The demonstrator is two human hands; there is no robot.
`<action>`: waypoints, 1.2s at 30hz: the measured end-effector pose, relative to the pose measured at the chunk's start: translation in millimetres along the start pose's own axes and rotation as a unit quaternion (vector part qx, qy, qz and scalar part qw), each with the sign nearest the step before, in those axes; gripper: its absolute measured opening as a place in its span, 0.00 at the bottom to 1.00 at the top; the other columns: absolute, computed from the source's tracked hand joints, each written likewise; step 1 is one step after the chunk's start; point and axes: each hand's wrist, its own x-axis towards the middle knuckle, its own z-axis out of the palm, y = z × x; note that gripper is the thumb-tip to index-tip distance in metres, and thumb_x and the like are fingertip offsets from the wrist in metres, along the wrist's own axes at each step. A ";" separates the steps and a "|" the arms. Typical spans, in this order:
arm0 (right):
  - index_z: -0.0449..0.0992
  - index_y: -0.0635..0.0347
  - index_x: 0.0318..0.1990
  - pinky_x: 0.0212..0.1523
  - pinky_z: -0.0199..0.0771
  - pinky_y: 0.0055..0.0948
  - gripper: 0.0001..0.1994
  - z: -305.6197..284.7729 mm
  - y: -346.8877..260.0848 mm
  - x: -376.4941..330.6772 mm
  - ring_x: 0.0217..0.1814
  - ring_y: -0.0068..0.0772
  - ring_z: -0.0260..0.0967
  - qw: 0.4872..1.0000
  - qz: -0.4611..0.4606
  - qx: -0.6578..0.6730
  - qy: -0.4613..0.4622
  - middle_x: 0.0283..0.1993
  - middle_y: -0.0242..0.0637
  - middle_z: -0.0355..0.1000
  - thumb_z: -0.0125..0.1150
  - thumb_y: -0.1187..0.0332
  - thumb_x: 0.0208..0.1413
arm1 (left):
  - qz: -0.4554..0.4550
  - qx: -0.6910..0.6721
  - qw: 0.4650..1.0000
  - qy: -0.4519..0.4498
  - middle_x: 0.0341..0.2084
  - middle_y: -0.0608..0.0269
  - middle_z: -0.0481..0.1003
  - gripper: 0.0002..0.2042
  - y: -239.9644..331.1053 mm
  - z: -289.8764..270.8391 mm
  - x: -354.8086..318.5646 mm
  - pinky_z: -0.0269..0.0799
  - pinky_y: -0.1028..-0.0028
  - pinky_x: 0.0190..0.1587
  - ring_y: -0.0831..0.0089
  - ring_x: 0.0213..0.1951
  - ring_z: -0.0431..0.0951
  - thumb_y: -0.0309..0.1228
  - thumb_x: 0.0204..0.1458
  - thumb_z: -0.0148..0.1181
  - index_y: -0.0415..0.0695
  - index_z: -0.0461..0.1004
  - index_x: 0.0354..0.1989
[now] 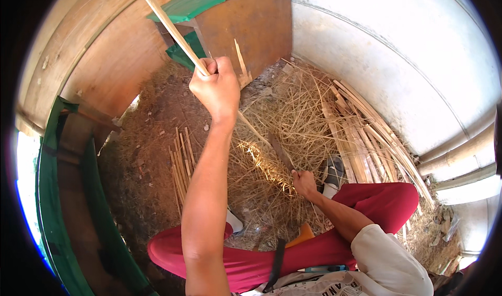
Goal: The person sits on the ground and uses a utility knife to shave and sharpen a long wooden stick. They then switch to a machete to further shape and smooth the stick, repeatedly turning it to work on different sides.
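Note:
A long, pale wooden strip (170, 27) slants from the top edge down toward the middle of the head view. My left hand (215, 89) is closed in a fist around it, with the arm stretched forward. Below that fist the strip's thinner lower part runs down to the blade of a knife (281, 152). My right hand (304, 184) is wrapped round the knife's handle, close to my right knee. Blade and strip appear to meet, though whether they touch is hard to tell. Beneath them lies a heap of thin shavings (290, 105).
A bundle of narrow strips (181, 163) lies left of my arm. Longer split pieces (361, 134) are piled along the white wall (387, 45) at right. A brown box (246, 27) with green covering stands ahead. A green-edged frame (49, 191) is at far left.

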 end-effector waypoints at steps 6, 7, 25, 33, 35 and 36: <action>0.75 0.65 0.22 0.17 0.57 0.36 0.25 -35.3 -72.3 -2.7 0.12 0.25 0.56 0.982 -0.054 0.142 0.111 0.11 0.36 0.61 0.51 0.55 0.67 | -0.021 -0.016 1.000 0.010 0.13 0.69 0.58 0.14 -7.7 -4.8 3.6 0.61 0.73 0.23 0.81 0.20 0.57 0.23 0.46 0.55 0.40 0.56 0.16; 0.76 0.65 0.23 0.17 0.56 0.34 0.24 -48.0 -95.7 -2.3 0.12 0.23 0.55 0.975 -0.080 0.149 0.144 0.11 0.35 0.61 0.51 0.55 0.67 | -0.021 -0.016 1.000 0.010 0.14 0.69 0.59 0.13 -4.9 -8.7 4.8 0.61 0.74 0.23 0.81 0.20 0.57 0.23 0.46 0.55 0.40 0.57 0.16; 0.77 0.70 0.23 0.24 0.67 0.45 0.27 17.1 41.6 3.1 0.16 0.41 0.67 0.999 0.027 0.015 -0.024 0.14 0.45 0.68 0.49 0.55 0.66 | -0.022 -0.005 1.000 0.007 0.14 0.69 0.59 0.14 0.1 -2.1 3.4 0.59 0.73 0.22 0.81 0.19 0.57 0.23 0.47 0.54 0.42 0.55 0.16; 0.76 0.66 0.23 0.20 0.62 0.40 0.23 -46.7 -96.2 -0.7 0.14 0.36 0.62 0.963 -0.075 0.191 0.178 0.13 0.41 0.65 0.51 0.58 0.66 | -0.030 -0.010 0.999 0.027 0.13 0.69 0.57 0.15 -17.2 -19.0 9.5 0.56 0.74 0.20 0.82 0.19 0.55 0.21 0.46 0.54 0.43 0.53 0.15; 0.77 0.65 0.26 0.19 0.61 0.35 0.21 -41.3 -94.5 -0.6 0.13 0.34 0.62 0.942 -0.136 0.191 0.240 0.14 0.38 0.64 0.50 0.58 0.66 | -0.011 0.005 0.999 0.035 0.13 0.70 0.56 0.16 -15.7 -23.1 11.4 0.56 0.74 0.20 0.82 0.19 0.54 0.21 0.46 0.54 0.43 0.52 0.15; 0.77 0.65 0.28 0.17 0.59 0.32 0.21 -32.6 -80.0 3.7 0.13 0.31 0.61 0.926 -0.182 0.175 0.279 0.13 0.35 0.63 0.49 0.58 0.67 | -0.001 0.008 0.999 0.038 0.13 0.70 0.56 0.16 -14.5 -22.7 11.0 0.56 0.74 0.20 0.82 0.19 0.54 0.21 0.46 0.54 0.43 0.52 0.15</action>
